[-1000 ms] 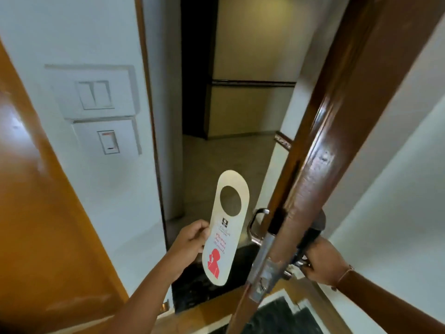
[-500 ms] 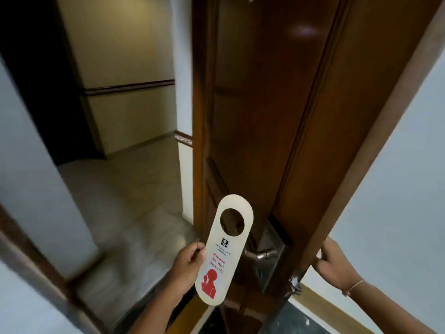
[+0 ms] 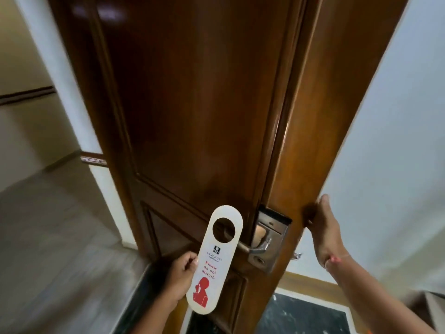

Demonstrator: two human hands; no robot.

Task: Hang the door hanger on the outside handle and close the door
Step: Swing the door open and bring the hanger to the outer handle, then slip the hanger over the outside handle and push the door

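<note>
My left hand (image 3: 181, 273) grips a white "Please do not disturb" door hanger (image 3: 213, 259) by its left edge, holding it upright just left of the metal outside handle (image 3: 252, 248). The hanger's round hole is level with the lock plate (image 3: 271, 237) and partly covers the lever's tip. The dark wooden door (image 3: 192, 104) stands open, its outer face towards me. My right hand (image 3: 320, 227) rests on the door's edge above the latch, fingers wrapped around it.
A corridor with a pale tiled floor (image 3: 48, 237) lies to the left. A white wall (image 3: 397, 141) is to the right of the door's edge. A dark floor slab (image 3: 301, 317) sits below the door.
My view has swung round to the door's outer face. The hanger has come closer to the outside handle. My right hand has left the inside handle and moved up onto the door's edge.
</note>
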